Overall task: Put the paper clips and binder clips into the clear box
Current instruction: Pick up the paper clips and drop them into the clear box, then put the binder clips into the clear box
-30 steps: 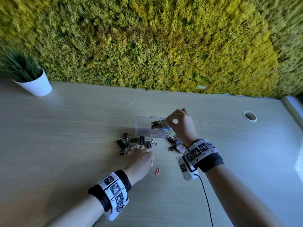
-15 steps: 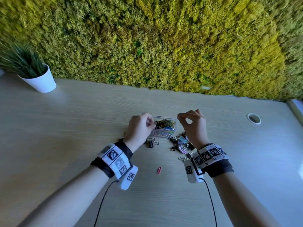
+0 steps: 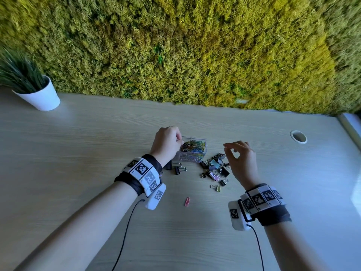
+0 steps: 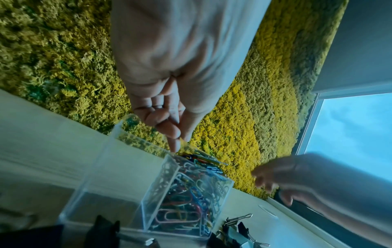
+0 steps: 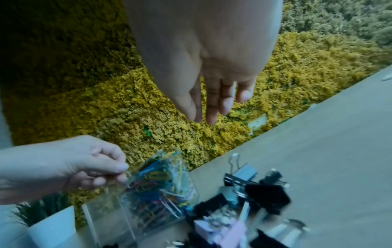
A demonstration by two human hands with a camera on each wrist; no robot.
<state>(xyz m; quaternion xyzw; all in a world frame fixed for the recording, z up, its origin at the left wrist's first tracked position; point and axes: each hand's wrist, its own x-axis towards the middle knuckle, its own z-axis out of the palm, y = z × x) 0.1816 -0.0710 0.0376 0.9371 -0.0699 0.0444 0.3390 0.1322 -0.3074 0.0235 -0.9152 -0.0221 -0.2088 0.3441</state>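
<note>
The clear box (image 3: 195,160) (image 4: 99,167) (image 5: 106,216) stands mid-table; coloured paper clips (image 3: 193,148) (image 4: 186,198) (image 5: 157,177) fill its right part. My left hand (image 3: 179,141) (image 4: 177,141) (image 5: 122,172) hovers over the box's left side, thumb and fingers curled and pinching what looks like a thin paper clip. My right hand (image 3: 228,151) (image 5: 203,117) (image 4: 265,181) hangs above a pile of binder clips (image 3: 214,169) (image 5: 265,191) (image 4: 233,234), fingers relaxed and holding nothing. A pink paper clip (image 3: 187,201) lies alone nearer to me. Black binder clips (image 3: 178,170) lie by my left wrist.
A white potted plant (image 3: 41,96) stands at the far left. A round cable hole (image 3: 298,136) sits at the far right of the wooden table (image 3: 97,143). The moss wall (image 3: 195,55) borders the back edge. Cables trail from both wrist cameras.
My left hand rose from the table by the black binder clips and moved to the box. My right hand left the box, moved right over the binder clip pile and relaxed.
</note>
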